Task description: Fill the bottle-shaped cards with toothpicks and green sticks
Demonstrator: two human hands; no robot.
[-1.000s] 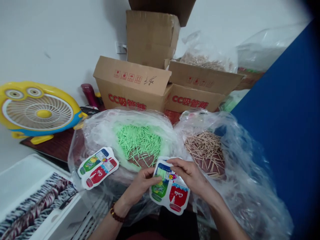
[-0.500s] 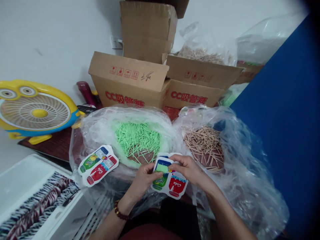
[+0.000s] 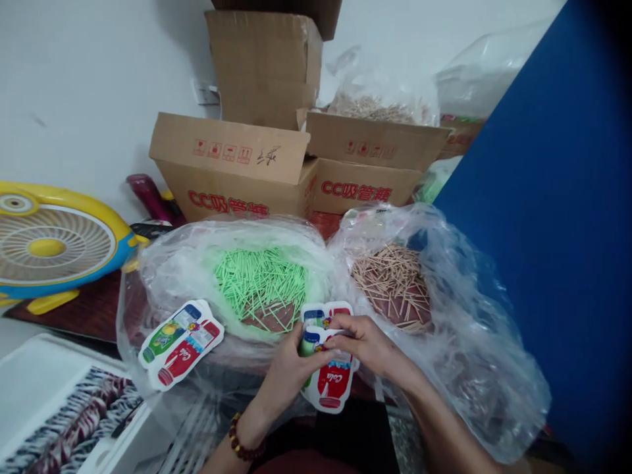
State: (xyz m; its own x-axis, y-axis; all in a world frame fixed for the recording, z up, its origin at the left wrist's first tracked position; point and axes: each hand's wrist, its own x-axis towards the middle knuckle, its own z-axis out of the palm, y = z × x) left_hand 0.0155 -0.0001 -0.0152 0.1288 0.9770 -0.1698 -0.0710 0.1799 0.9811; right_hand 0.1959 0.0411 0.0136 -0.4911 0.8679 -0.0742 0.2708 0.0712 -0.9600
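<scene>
Both hands grip a bottle-shaped printed packet [image 3: 328, 383] with a green bottle and a red "Cola" bottle on it. My left hand [image 3: 291, 368] wraps the packet's left side, over the green bottle. My right hand [image 3: 365, 345] pinches its top edge. A second packet's top [image 3: 326, 311] shows just behind the held one. Beyond the hands lie a clear bag of green sticks [image 3: 259, 283] and a clear bag of brown sticks [image 3: 392, 283]. A beaded bracelet sits on my left wrist.
Another bottle-shaped packet [image 3: 180, 343] lies on the plastic to the left. A yellow fan [image 3: 54, 243] stands at far left, a white tray with striped cloth [image 3: 59, 415] at lower left. Cardboard boxes [image 3: 237, 164] line the back; a blue panel [image 3: 548, 217] fills the right.
The packet has come lower and closer to me, and my left hand has closed further round its green side. The view has shifted right, so everything sits further left.
</scene>
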